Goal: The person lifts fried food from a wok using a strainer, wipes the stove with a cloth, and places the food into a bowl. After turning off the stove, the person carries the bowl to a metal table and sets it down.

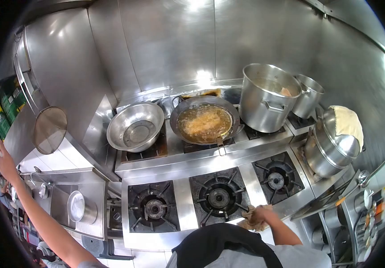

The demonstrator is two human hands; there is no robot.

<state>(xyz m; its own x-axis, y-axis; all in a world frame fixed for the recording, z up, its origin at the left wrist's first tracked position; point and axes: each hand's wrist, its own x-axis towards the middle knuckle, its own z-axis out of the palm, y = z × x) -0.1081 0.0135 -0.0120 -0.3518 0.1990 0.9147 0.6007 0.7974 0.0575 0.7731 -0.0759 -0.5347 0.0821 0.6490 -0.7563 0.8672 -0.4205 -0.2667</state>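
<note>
My left hand (5,161) is raised at the far left with its fingers stretched out, near the edge of the steel partition. It looks open, with nothing visible in it. To its right hangs a round mesh strainer (49,129). A crumpled brown cloth (251,219) is gripped in my right hand (266,214) at the stove's front edge, beside the middle and right front burners. On the back row, food fries in bubbling oil (205,123) inside a dark wok (181,111), which has a wire-handled tool resting over its front rim.
A wide steel bowl (116,129) sits left of the wok. A tall stockpot (264,105), a smaller pot (310,91) and a lidded steamer pot (324,154) with a pale cloth (348,123) stand to the right. At left is a sink (63,196) holding a pot (83,209).
</note>
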